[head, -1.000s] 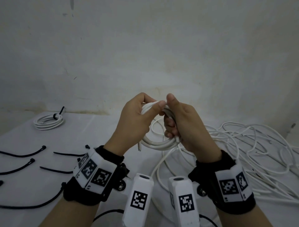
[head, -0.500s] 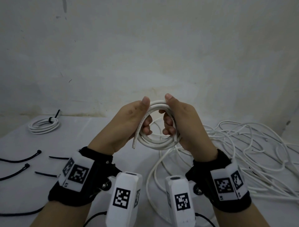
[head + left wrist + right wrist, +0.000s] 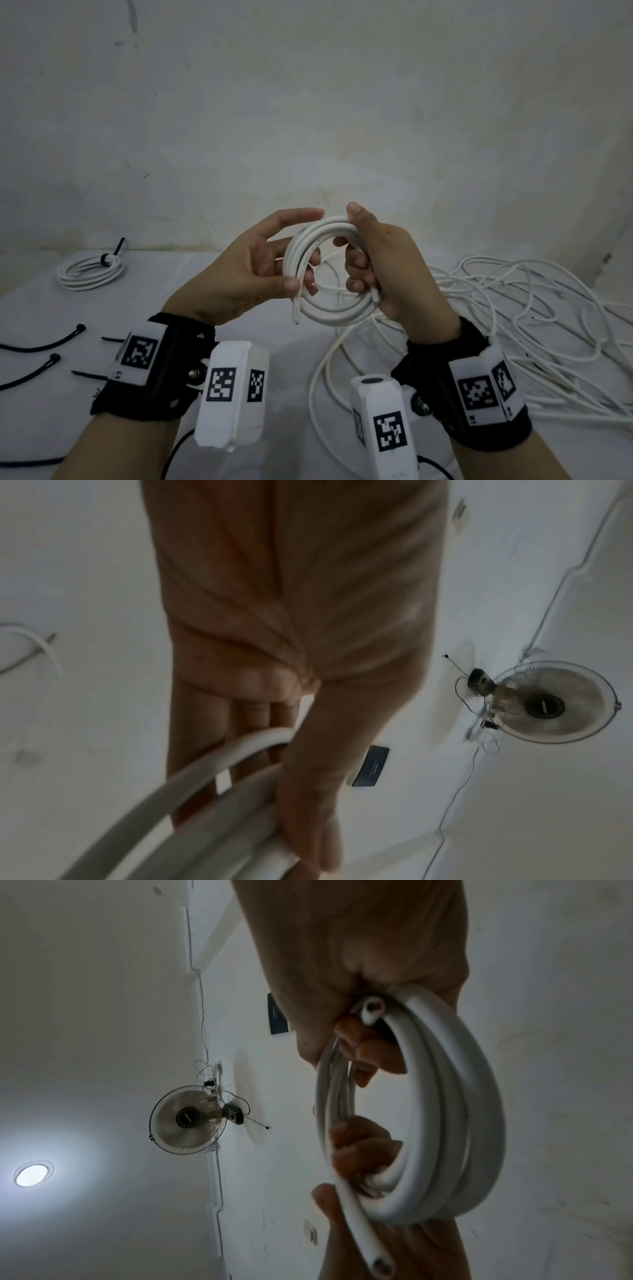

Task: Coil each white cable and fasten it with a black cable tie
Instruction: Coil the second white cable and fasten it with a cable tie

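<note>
A small coil of white cable (image 3: 339, 313) hangs in the air over the table, held between both hands. My left hand (image 3: 253, 274) pinches the coil's left side between thumb and fingers, with the index finger stretched out above it. My right hand (image 3: 394, 267) has its fingers curled through the ring and grips the right side. One cut end sticks down at the lower left, the other lies by my right palm. The left wrist view shows the left hand (image 3: 291, 615) on the coil (image 3: 192, 818). The right wrist view shows the right hand (image 3: 359, 947) round the coil (image 3: 445, 1096).
Several loose black cable ties (image 3: 44, 346) lie on the white table (image 3: 51, 308) at the left. A tied coil (image 3: 89, 272) with a black tie rests at the back left. A heap of loose white cables (image 3: 513, 325) covers the right side. A wall stands close behind.
My hands have spread apart from the top of the coil to its two sides. The left hand turned palm-up and shifted its pinch lower on the left, and the ring now faces me.
</note>
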A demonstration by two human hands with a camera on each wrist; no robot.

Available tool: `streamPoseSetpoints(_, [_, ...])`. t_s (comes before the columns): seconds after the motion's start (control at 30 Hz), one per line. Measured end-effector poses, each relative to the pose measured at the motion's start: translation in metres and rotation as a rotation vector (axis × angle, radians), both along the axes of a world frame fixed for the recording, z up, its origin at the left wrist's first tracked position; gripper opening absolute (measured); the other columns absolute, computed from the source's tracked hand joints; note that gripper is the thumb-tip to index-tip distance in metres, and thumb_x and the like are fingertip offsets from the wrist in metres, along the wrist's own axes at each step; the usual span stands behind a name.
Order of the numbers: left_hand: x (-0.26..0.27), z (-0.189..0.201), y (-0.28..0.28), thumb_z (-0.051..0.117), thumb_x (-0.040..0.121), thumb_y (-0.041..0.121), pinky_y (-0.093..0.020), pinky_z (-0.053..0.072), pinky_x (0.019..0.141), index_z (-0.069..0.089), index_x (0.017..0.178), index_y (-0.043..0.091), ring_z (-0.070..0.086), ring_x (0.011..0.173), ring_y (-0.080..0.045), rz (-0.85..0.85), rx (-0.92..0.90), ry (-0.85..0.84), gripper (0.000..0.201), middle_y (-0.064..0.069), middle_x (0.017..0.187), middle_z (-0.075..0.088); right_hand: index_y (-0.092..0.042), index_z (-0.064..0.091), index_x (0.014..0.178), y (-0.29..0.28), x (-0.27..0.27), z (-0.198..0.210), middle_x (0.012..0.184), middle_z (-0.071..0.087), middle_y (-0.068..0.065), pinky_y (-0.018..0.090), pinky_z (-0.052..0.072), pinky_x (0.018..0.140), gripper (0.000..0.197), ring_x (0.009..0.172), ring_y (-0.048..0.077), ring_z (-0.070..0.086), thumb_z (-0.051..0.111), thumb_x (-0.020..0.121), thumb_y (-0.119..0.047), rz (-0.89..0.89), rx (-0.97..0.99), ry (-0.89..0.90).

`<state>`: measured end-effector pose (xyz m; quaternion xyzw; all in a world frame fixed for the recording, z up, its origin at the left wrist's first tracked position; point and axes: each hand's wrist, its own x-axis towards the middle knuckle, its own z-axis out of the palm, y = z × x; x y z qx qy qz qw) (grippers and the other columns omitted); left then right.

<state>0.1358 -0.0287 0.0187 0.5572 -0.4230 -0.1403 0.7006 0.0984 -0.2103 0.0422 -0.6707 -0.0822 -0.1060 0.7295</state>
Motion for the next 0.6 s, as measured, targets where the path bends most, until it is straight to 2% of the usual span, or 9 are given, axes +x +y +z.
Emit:
streamPoseSetpoints(0.13, [-0.005,0.004,-0.006,0.075,0.065,0.001,-0.037,0.056,0.076,0.051,0.128,0.026,0.062,0.073,-0.016,0.117,0.013,-0.064,0.072,-0.005,0.085,0.064,-0.003,0.059,0.074,-0.002,0.000,0.001,0.045,0.033,-0.002,0.020,0.029,0.038,0.045,0.036,0.011,0.027,0.050,0.095,-0.042,-0.008,0.015,0.012])
streamPoseSetpoints(0.23, [-0.009,0.007,-0.011,0.075,0.064,0.003,-0.038,0.058,0.074,0.051,0.126,0.025,0.064,0.075,-0.016,0.179,0.022,-0.088,0.069,-0.003,0.084,0.067,-0.004,0.058,0.073,-0.005,0.001,0.001,0.045,0.032,-0.001,0.020,0.029,0.038,0.046,0.036,0.011,0.026,0.050,0.095,-0.043,-0.009,0.033,0.015])
streamPoseSetpoints(0.33, [-0.012,0.010,-0.015,0.077,0.063,0.006,-0.033,0.057,0.069,0.053,0.121,0.022,0.066,0.076,-0.013,0.217,0.035,-0.119,0.064,-0.002,0.083,0.068,-0.004,0.057,0.072,-0.007,0.002,0.001,0.045,0.032,-0.002,0.021,0.028,0.038,0.046,0.036,0.011,0.025,0.050,0.095,-0.043,-0.011,0.034,0.007])
streamPoseSetpoints(0.4, [-0.014,0.011,-0.018,0.078,0.065,0.002,-0.032,0.056,0.066,0.053,0.119,0.022,0.066,0.074,-0.013,0.252,0.037,-0.140,0.063,-0.002,0.082,0.068,-0.004,0.057,0.072,-0.009,0.002,0.002,0.045,0.032,-0.001,0.021,0.028,0.038,0.046,0.037,0.011,0.025,0.049,0.095,-0.043,-0.012,0.034,-0.003])
streamPoseSetpoints(0.47, [-0.014,0.011,-0.020,0.073,0.068,-0.001,-0.032,0.056,0.065,0.052,0.119,0.020,0.065,0.073,-0.015,0.290,0.024,-0.145,0.059,-0.002,0.081,0.068,-0.003,0.058,0.073,-0.010,0.002,0.002,0.046,0.033,-0.001,0.021,0.029,0.039,0.046,0.037,0.011,0.026,0.049,0.095,-0.043,-0.011,0.034,-0.014])
streamPoseSetpoints(0.53, [-0.012,0.008,-0.023,0.069,0.072,0.001,-0.031,0.055,0.065,0.052,0.121,0.020,0.066,0.073,-0.018,0.311,0.000,-0.141,0.055,-0.003,0.083,0.068,-0.001,0.061,0.080,-0.012,0.004,0.001,0.047,0.035,-0.001,0.021,0.031,0.040,0.047,0.036,0.010,0.027,0.047,0.096,-0.043,0.005,0.053,-0.034])
streamPoseSetpoints(0.6, [-0.009,0.003,-0.024,0.067,0.077,0.004,-0.029,0.054,0.066,0.053,0.124,0.020,0.065,0.073,-0.020,0.321,-0.031,-0.131,0.052,-0.003,0.087,0.068,0.000,0.062,0.096,-0.013,0.005,0.000,0.051,0.040,0.000,0.021,0.035,0.040,0.044,0.036,0.009,0.029,0.046,0.096,-0.041,0.049,0.096,-0.071])
